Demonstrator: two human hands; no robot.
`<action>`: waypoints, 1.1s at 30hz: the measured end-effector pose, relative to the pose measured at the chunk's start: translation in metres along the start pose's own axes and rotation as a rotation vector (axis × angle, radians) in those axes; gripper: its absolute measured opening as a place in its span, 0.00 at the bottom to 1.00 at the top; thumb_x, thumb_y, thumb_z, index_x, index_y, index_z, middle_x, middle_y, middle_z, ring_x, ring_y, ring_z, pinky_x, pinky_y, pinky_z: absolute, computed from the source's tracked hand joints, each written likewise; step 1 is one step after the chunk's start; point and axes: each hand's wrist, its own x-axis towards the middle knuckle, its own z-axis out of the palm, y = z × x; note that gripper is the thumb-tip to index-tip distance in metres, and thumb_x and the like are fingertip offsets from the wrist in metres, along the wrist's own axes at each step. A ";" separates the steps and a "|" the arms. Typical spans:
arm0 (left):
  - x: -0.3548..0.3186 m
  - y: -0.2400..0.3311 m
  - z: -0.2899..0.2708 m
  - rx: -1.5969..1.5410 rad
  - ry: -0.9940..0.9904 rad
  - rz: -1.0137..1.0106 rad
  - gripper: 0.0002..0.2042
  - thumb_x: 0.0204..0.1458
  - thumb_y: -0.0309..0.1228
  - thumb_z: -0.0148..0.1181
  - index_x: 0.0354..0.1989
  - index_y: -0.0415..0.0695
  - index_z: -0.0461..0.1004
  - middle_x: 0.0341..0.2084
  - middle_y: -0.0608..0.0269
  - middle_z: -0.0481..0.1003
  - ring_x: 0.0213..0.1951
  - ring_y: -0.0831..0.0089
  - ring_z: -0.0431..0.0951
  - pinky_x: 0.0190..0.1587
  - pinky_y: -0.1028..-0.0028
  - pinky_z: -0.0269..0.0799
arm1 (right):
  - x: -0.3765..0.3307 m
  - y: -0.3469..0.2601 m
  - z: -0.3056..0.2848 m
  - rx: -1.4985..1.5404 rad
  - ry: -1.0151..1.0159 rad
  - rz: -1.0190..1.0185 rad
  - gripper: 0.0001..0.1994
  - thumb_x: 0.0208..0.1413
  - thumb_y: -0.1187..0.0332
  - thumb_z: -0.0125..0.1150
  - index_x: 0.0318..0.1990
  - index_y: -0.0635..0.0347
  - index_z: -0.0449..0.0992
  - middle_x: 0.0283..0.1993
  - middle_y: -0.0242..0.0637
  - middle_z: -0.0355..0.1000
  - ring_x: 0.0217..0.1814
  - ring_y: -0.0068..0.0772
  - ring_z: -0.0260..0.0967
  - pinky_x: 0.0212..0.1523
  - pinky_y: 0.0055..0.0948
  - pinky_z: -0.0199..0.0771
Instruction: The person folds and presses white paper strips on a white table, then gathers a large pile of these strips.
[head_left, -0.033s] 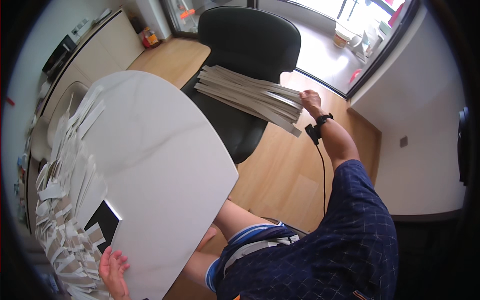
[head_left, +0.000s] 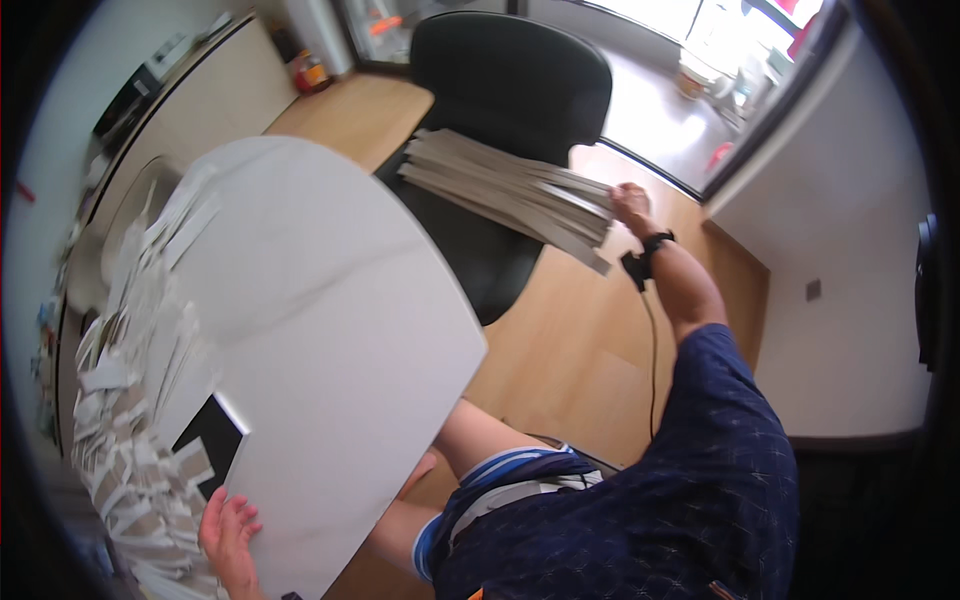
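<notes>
Right hand [head_left: 632, 208] holding grey strips [head_left: 500, 188], red-yellow container [head_left: 312, 73], any label unreadable

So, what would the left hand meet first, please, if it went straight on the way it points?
The left hand would probably meet the black rectangular panel first, though depth is unclear.

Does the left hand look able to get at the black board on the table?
Probably yes: the left hand looks empty and is close to the black board, whose right edge looks uncovered; pale pieces overlap its left part.
</notes>
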 end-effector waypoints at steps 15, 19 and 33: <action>0.040 0.043 -0.056 0.132 0.133 0.069 0.22 0.69 0.34 0.61 0.66 0.35 0.73 0.53 0.56 0.82 0.47 0.72 0.83 0.45 0.72 0.82 | -0.026 -0.188 -0.068 0.489 -0.442 -0.492 0.14 0.70 0.61 0.60 0.47 0.63 0.83 0.23 0.28 0.70 0.18 0.18 0.65 0.18 0.24 0.64; 0.071 0.062 -0.075 0.125 0.188 0.200 0.22 0.66 0.36 0.64 0.64 0.37 0.77 0.50 0.61 0.84 0.46 0.77 0.83 0.44 0.75 0.80 | -0.141 -0.332 -0.119 0.492 -0.674 -0.676 0.11 0.68 0.66 0.60 0.43 0.67 0.83 0.24 0.29 0.73 0.19 0.18 0.68 0.19 0.24 0.67; -0.016 0.025 -0.077 0.091 -0.036 0.220 0.21 0.66 0.29 0.63 0.66 0.36 0.75 0.52 0.58 0.83 0.48 0.77 0.83 0.53 0.73 0.80 | -0.418 -0.734 -0.030 0.644 -1.305 -1.029 0.18 0.65 0.56 0.64 0.48 0.66 0.81 0.44 0.40 0.82 0.40 0.36 0.83 0.38 0.36 0.84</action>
